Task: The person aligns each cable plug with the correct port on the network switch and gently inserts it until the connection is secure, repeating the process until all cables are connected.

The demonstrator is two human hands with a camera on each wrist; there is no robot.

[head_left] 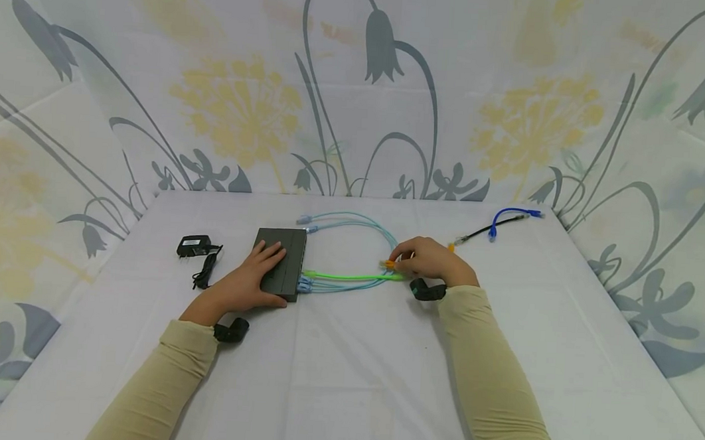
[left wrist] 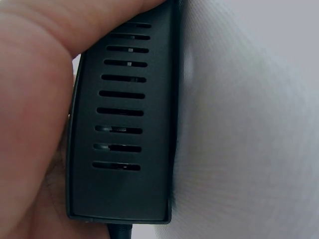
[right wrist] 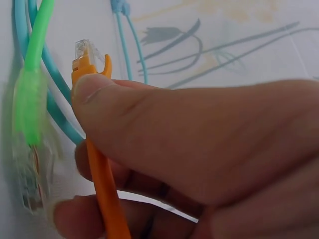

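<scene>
My left hand (head_left: 241,282) rests on a black network switch (head_left: 284,269), fingers spread over its top and thumb along its near side. The left wrist view shows slots in the switch's side (left wrist: 124,189). Between thumb and fingers, my right hand (head_left: 433,259) pinches an orange network cable (right wrist: 105,194) just behind its clear plug (right wrist: 84,55), which points away from the palm. A green cable (head_left: 349,277) and several light blue cables (head_left: 349,288) run from the switch's right side toward that hand. The green cable's clear far plug (right wrist: 32,179) lies beside the right fingers.
At the left lies a black power adapter (head_left: 193,246) with its bundled cord (head_left: 205,270). Farther right are a short black cable (head_left: 485,232) and a dark blue cable (head_left: 511,210). One light blue plug (head_left: 303,219) lies beyond the switch's back corner. A patterned cloth (head_left: 346,113) hangs behind the table.
</scene>
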